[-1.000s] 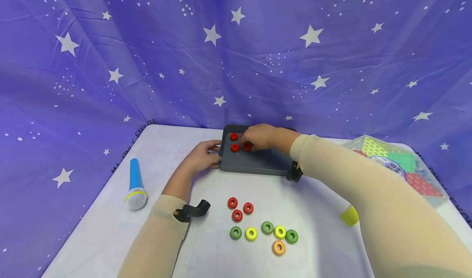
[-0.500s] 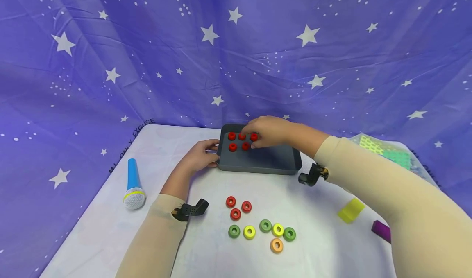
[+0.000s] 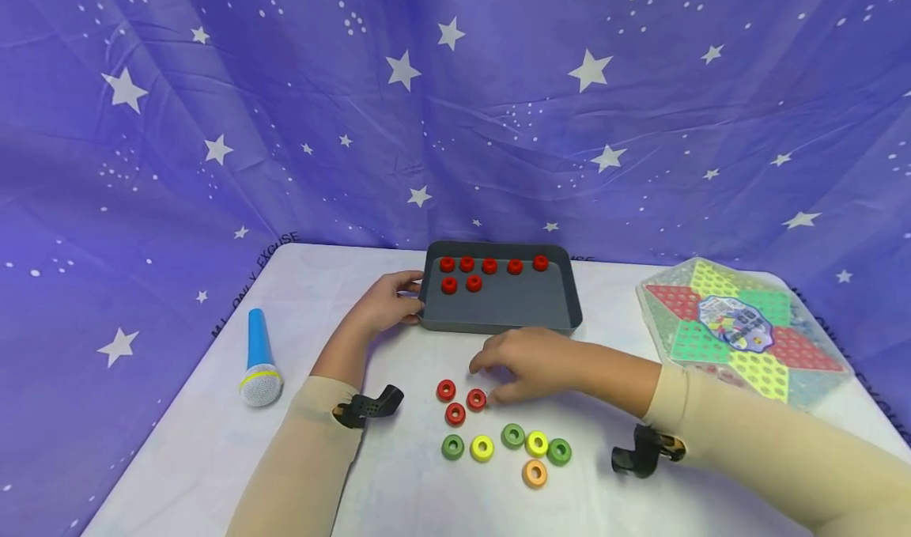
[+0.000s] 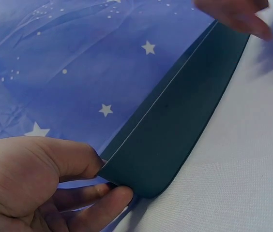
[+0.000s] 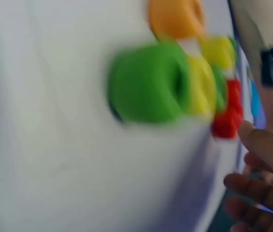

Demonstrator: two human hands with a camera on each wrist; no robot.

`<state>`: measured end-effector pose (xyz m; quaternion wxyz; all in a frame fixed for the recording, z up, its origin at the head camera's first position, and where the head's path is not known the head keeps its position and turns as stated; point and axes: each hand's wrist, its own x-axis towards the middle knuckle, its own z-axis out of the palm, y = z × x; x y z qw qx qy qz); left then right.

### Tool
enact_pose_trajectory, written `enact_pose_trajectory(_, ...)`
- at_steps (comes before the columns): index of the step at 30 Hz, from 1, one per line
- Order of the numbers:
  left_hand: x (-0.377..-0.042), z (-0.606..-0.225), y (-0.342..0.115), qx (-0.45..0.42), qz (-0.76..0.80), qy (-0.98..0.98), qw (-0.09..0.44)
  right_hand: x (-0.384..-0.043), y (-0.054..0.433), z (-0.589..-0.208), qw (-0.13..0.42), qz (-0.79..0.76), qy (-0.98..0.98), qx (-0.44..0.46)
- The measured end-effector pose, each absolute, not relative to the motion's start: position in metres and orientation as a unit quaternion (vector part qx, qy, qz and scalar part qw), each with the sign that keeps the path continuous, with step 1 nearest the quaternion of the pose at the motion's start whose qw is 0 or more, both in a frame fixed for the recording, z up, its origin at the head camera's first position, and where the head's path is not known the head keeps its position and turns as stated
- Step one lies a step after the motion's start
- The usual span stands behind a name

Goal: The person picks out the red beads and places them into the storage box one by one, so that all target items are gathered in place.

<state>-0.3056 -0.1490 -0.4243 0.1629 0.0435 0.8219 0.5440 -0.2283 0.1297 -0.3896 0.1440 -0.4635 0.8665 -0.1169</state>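
Note:
My left hand (image 3: 387, 304) grips the left end of a dark grey tray (image 3: 498, 315); in the left wrist view, its fingers (image 4: 81, 159) pinch the tray wall (image 4: 160, 135) at the near corner. Inside the tray stand red rings (image 3: 489, 266), several along the back and two at the left of a second row. My right hand (image 3: 537, 367) hovers in front of the tray with fingers spread and nothing held. Its thumb is right beside a loose red ring (image 3: 476, 399), one of three grouped on the table. In the blurred right wrist view, these red rings (image 5: 227, 118) lie just past the thumb tip.
Green (image 3: 512, 436), yellow (image 3: 481, 448) and orange rings (image 3: 535, 474) lie nearer on the white table (image 3: 398, 489). At the left is a blue toy microphone (image 3: 260, 363). A clear star-patterned game box (image 3: 743, 331) lies at the right. A purple starry cloth (image 3: 455, 126) hangs behind.
My right hand has let go of the red rings in the tray and moved out toward the loose ones nearer me. More red rings now show in the back row. The left hand stays put.

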Motion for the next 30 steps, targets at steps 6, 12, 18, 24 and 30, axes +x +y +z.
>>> enact_pose_trajectory(6, -0.305, -0.425, -0.148, 0.045, 0.542, 0.823, 0.16, -0.208, 0.123, -0.404, 0.101, -0.124, 0.858, -0.489)
enact_pose_trajectory(12, -0.306, -0.425, -0.148, 0.046, 0.544, 0.822, 0.162, -0.202, 0.122, -0.408, 0.091, -0.124, 0.851, -0.503)
enact_pose_trajectory(18, -0.308, -0.425, -0.15, 0.05, 0.547, 0.82, 0.16, -0.204, 0.134, -0.405, 0.092, -0.121, 0.862, -0.484)
enact_pose_trajectory(24, -0.306, -0.422, -0.149, 0.049, 0.55, 0.818, 0.162, -0.211, 0.156, -0.389, 0.067, -0.132, 0.87, -0.47)
enact_pose_trajectory(30, -0.305, -0.423, -0.149, 0.053, 0.551, 0.817, 0.162, -0.227, 0.174, -0.369, 0.051, -0.125, 0.882, -0.452)
